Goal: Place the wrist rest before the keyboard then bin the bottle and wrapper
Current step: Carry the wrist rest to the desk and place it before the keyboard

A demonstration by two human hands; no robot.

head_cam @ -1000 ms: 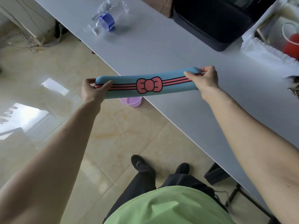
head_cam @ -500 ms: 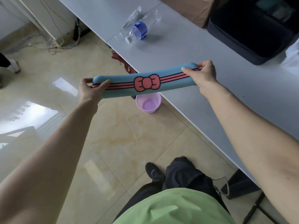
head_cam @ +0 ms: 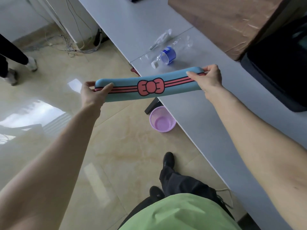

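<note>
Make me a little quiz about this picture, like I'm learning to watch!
1. True or false: both hands hold the wrist rest in the air.
2. What picture is on its middle?
3. Where is the purple bin? A on the table, B on the floor beside the table.

Key: 1 true, left hand and right hand each have a grip on one end. 2 a pink bow. 3 B.

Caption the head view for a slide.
Both hands, left hand and right hand, hold the blue wrist rest above the table edge.
</note>
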